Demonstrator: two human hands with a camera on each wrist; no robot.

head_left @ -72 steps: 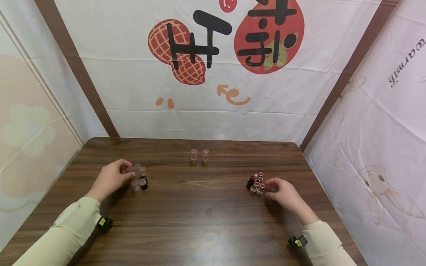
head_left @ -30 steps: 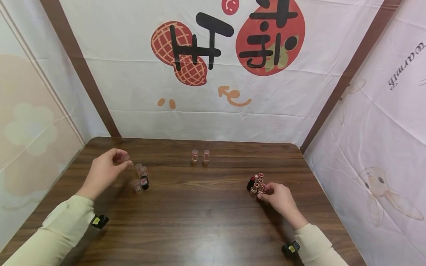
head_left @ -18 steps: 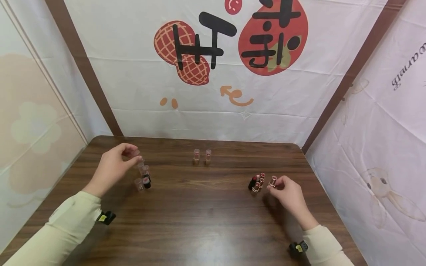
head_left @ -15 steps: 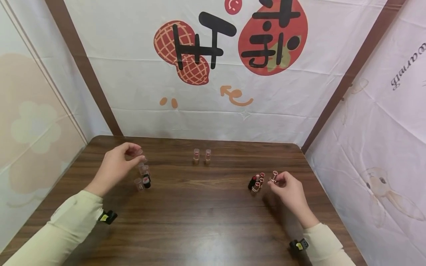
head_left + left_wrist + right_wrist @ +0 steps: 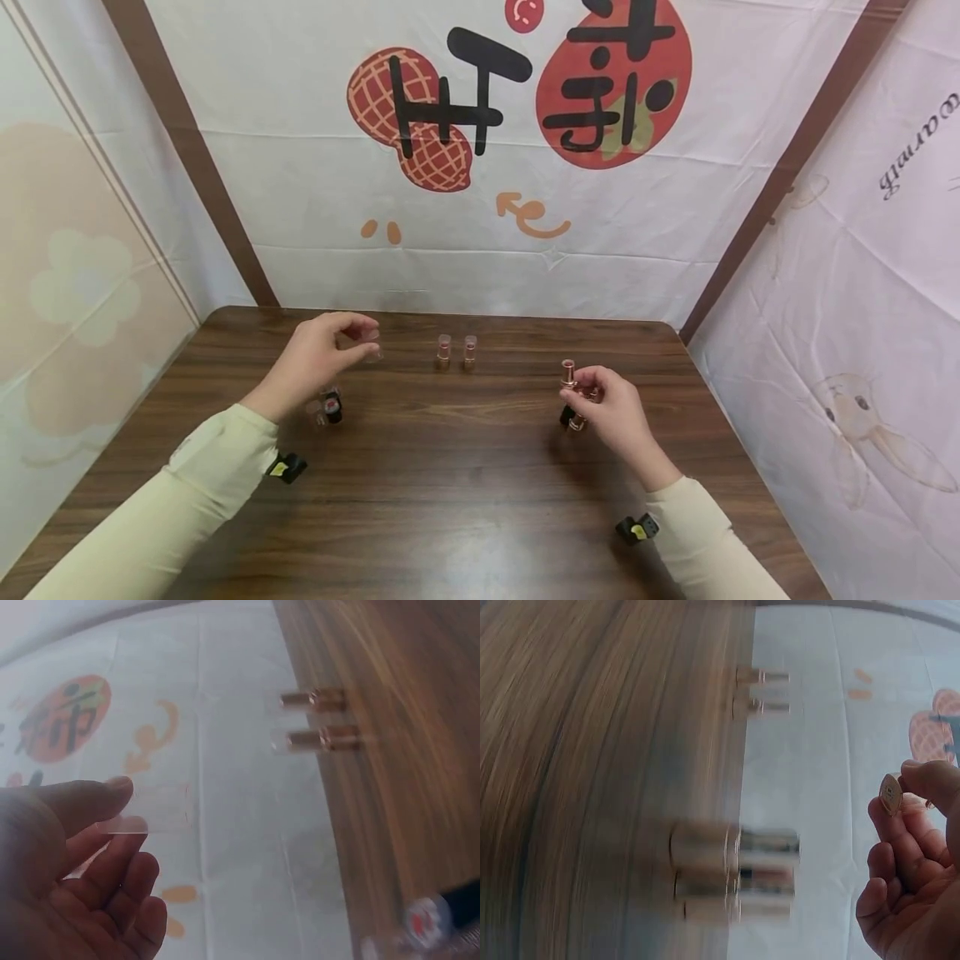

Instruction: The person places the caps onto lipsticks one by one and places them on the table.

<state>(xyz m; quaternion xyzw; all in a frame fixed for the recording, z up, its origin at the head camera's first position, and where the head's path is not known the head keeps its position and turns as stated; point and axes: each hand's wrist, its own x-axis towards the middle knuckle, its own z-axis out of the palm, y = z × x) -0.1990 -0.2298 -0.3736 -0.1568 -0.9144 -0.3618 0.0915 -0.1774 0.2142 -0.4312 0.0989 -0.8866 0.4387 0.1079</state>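
My left hand (image 5: 318, 358) is raised over the left-centre of the table and pinches a clear lipstick cap (image 5: 161, 814) between thumb and fingers. Below it stand other clear caps (image 5: 316, 413) and a black cap-like piece with a red and white top (image 5: 332, 407). On the right, my right hand (image 5: 617, 414) pinches an uncapped gold lipstick (image 5: 567, 373), held above the table. Several uncapped lipsticks (image 5: 735, 874) stand beneath that hand, partly hidden by it in the head view and blurred in the right wrist view.
Two gold lipsticks with clear caps on, one on the left (image 5: 444, 352) and one on the right (image 5: 469, 352), stand upright near the back edge of the brown wooden table (image 5: 450, 483). A white printed cloth (image 5: 480, 279) hangs behind the table.
The right hand has taken a lipstick from the cluster, lifted it and moved it left. The left hand has picked up a clear cap and carried it right, towards the two capped lipsticks.
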